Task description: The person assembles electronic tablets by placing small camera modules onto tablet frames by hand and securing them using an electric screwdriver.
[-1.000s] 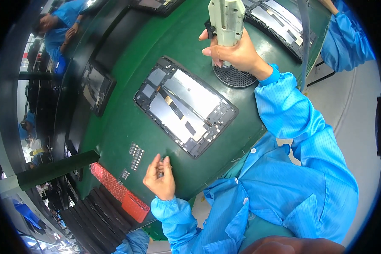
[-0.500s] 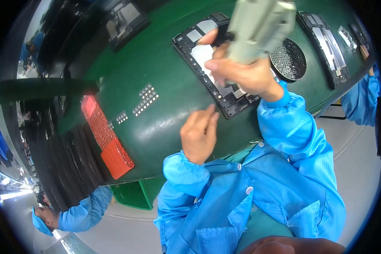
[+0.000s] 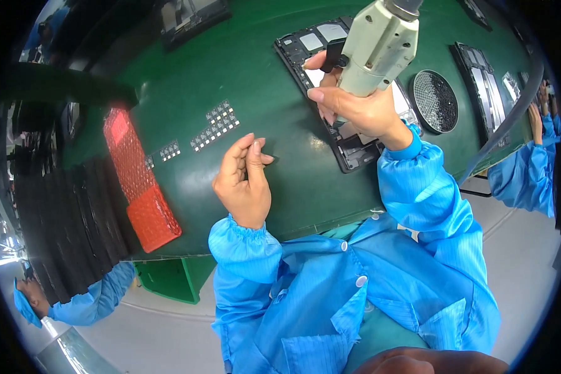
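Note:
My right hand (image 3: pixel 371 115) is wrapped round a pale green-grey powered screwdriver (image 3: pixel 380 53) with a black lever. It is held over an opened black tablet housing (image 3: pixel 311 42), which lies slanted on the green bench. Hand and tool cover much of the housing, and the screwdriver's tip is hidden. Left of the housing, my left hand (image 3: pixel 243 184) hovers above the bench with thumb and fingertips pressed together; whether they hold anything small cannot be made out. Beyond it lie small sheets of dark parts with pale squares (image 3: pixel 215 131).
A round dish (image 3: pixel 435 103) of small dark screws stands right of the housing, and another opened housing (image 3: pixel 482 87) lies farther right. Red bubble wrap (image 3: pixel 153 218) rests at the left beside stacked black strips (image 3: pixel 75 224). A grey cable (image 3: pixel 511 118) hangs at the right. Co-workers sit at both sides.
My left hand has moved left, away from the housing's near corner toward the sheets of small parts, and its fingers have come together. My right hand still grips the screwdriver over the housing.

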`<action>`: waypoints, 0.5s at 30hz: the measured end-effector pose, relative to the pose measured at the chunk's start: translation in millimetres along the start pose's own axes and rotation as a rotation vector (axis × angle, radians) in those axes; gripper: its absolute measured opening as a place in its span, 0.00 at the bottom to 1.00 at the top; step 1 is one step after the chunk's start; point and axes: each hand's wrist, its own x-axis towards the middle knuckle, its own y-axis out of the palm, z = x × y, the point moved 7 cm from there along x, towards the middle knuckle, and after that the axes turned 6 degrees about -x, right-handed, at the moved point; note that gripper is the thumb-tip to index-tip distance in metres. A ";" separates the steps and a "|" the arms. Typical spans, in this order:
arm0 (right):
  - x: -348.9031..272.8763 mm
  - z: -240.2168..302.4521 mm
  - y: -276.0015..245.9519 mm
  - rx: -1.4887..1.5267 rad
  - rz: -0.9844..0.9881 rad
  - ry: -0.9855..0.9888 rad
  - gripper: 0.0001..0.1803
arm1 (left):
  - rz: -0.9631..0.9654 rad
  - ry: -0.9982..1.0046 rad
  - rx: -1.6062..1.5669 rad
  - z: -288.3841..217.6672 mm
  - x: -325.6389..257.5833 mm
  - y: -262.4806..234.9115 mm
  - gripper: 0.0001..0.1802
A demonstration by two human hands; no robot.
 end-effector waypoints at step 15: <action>-5.9 6.7 -6.4 -0.020 -0.109 -0.088 0.17 | 0.232 0.348 0.322 -27.1 -10.2 34.7 0.10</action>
